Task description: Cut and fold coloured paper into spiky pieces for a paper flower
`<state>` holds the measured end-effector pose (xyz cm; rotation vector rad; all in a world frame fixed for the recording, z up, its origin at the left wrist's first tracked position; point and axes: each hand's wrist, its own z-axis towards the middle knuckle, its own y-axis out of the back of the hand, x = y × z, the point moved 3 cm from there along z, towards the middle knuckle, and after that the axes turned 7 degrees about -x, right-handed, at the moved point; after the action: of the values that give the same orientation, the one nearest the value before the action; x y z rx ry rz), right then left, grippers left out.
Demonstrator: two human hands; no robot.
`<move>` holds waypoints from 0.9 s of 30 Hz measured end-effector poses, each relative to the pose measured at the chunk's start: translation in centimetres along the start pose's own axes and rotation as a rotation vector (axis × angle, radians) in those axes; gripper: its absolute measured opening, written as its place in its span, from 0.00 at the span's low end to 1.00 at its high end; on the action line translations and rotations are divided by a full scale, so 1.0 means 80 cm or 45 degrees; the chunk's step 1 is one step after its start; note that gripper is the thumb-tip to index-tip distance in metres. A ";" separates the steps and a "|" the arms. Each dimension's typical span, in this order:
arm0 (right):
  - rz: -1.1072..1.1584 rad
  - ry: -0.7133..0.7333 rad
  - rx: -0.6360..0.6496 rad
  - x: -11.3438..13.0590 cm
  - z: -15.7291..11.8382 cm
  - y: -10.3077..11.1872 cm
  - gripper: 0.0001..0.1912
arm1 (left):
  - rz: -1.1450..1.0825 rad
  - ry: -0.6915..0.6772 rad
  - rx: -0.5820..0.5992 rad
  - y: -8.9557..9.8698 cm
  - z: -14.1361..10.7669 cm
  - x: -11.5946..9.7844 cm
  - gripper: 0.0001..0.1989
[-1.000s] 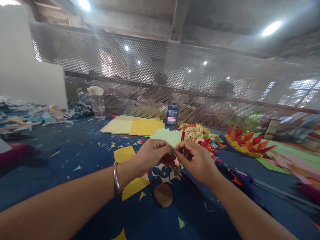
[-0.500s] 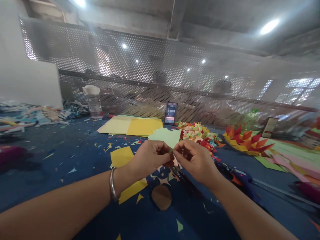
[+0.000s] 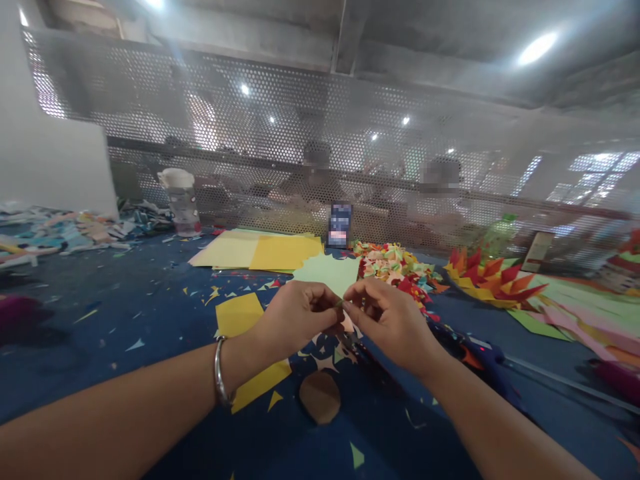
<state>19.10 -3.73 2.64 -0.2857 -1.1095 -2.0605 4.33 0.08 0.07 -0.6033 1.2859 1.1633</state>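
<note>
My left hand (image 3: 305, 310) and my right hand (image 3: 387, 320) meet over the middle of the table, fingertips almost touching. Between them they pinch a small green piece of paper (image 3: 341, 303), mostly hidden by the fingers. Just behind lies a pale green sheet (image 3: 325, 269) with a jagged edge. Yellow paper (image 3: 240, 313) rests partly under my left wrist. Nearer to me is a round brown piece (image 3: 320, 398), with cut paper scraps (image 3: 325, 363) around it.
Stacked yellow sheets (image 3: 285, 252), a phone (image 3: 340, 225) and a heap of small folded papers (image 3: 390, 263) are at the back. On the right are a red-orange paper flower (image 3: 493, 280) and a blue glue gun (image 3: 487, 357). A cup (image 3: 183, 203) stands back left, before a perforated screen (image 3: 240, 153).
Both hands keep their pinch on the green paper, with only slight finger movement. The whole view has shifted a little, so things appear slightly farther left.
</note>
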 end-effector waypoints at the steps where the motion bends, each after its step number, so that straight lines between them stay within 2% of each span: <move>1: -0.004 0.002 0.006 0.000 0.000 -0.001 0.02 | 0.030 -0.010 0.001 0.001 0.000 0.002 0.08; 7: 0.014 -0.017 0.045 -0.001 -0.001 -0.002 0.02 | 0.108 -0.025 0.000 0.004 0.001 0.004 0.08; 14: 0.163 -0.100 0.100 -0.006 -0.002 -0.003 0.03 | -0.104 0.099 0.096 -0.001 -0.001 0.001 0.06; 18: 0.300 -0.166 0.135 -0.009 -0.002 -0.004 0.03 | -0.181 0.083 0.102 -0.001 0.001 0.001 0.08; 27: 0.365 -0.180 0.166 -0.006 -0.002 -0.004 0.03 | -0.138 0.074 0.218 0.003 0.001 0.000 0.11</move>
<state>19.21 -3.47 2.11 -0.5015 -1.2056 -1.7295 4.15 0.22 0.17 -0.5767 1.3696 0.9420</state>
